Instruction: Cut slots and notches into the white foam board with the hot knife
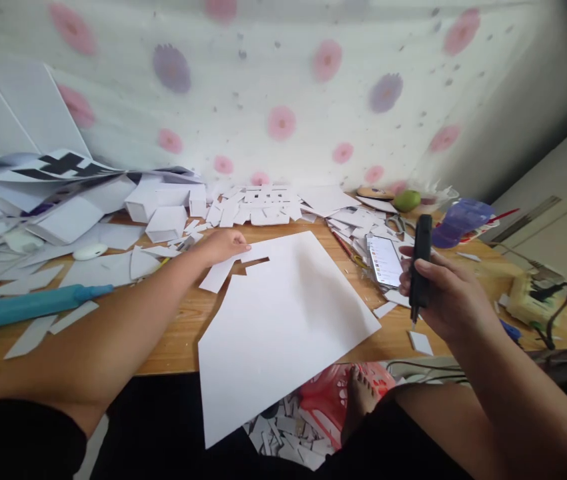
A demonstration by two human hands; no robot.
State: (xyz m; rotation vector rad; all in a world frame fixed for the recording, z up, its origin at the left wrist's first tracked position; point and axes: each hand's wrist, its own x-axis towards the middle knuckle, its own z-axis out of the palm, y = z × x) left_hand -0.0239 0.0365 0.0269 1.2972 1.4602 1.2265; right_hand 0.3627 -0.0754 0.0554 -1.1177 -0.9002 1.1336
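A large white sheet (pixel 283 327) with a notch cut from its top left lies on the wooden table (pixel 178 333) and hangs over the near edge. My left hand (pixel 223 245) rests near the sheet's top left corner, fingers curled on a small white strip (pixel 217 275). My right hand (pixel 438 293) is raised to the right of the sheet, closed round a black utility knife (pixel 420 267) held upright with its tip pointing down. A phone (pixel 384 261) with a lit screen lies just left of that hand.
White offcuts and small paper boxes (pixel 166 223) pile along the back of the table. A blue tube (pixel 28 308) lies at the left, a power strip (pixel 531 300) at the right. A red basket (pixel 333 400) and scraps sit on the floor by my foot.
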